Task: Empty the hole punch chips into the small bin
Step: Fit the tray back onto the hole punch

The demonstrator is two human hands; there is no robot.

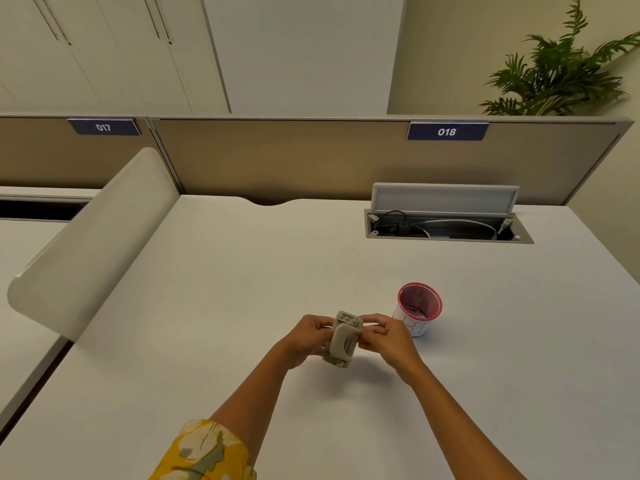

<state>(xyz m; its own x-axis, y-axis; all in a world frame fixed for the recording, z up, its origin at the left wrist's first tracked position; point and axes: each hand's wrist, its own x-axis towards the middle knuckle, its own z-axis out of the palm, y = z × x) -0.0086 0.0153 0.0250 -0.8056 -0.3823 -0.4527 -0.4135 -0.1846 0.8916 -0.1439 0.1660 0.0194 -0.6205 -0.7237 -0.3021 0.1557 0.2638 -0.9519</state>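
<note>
A grey-beige hole punch (pixel 343 341) is held above the white desk (pixel 242 271) between both hands. My left hand (pixel 308 339) grips its left side. My right hand (pixel 386 336) pinches its upper right end. The small bin (pixel 419 308), a pink-rimmed mesh cup with a white paper wrap, stands upright just right of my right hand. Some small bits lie at the bin's bottom.
An open cable hatch (pixel 446 225) with wires sits at the desk's far right. A beige partition (pixel 311 157) with labels 017 and 018 closes the back. A rounded white divider (pixel 93 244) stands on the left. A plant (pixel 561 67) rises behind the partition.
</note>
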